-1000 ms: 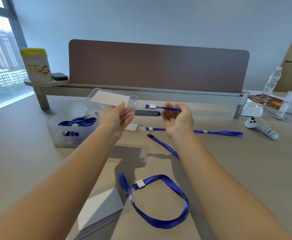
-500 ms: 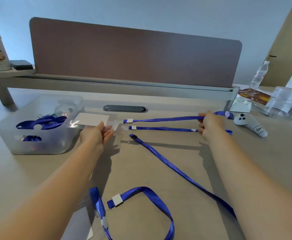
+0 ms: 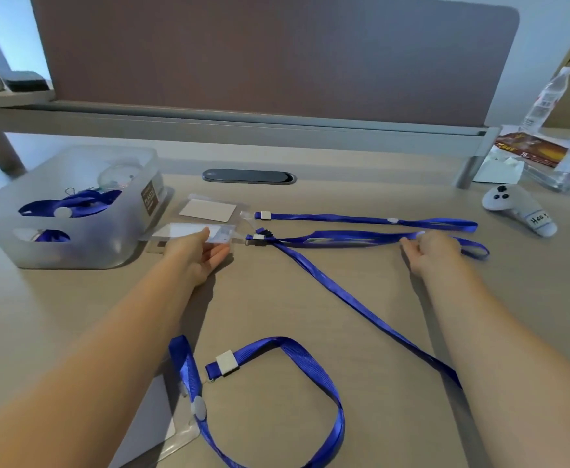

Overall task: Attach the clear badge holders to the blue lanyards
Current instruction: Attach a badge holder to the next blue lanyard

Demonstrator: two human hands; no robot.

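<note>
My left hand pinches a clear badge holder with a white card, just above the desk beside the bin. Its clip end meets a blue lanyard stretched to the right, where my right hand grips the strap near its loop end. Behind them, a second badge holder lies flat, joined to another lanyard. A loose lanyard runs diagonally toward my right forearm. Close to me lies a looped lanyard with a holder at its end.
A translucent plastic bin with more lanyards stands at the left. A white controller, a water bottle and plastic packets sit at the right. A brown divider panel and a cable grommet bound the back of the desk.
Both hands have come down and toward me, bringing the held holder and its stretched lanyard low over the desk, just in front of the earlier laid set. My view has moved closer.
</note>
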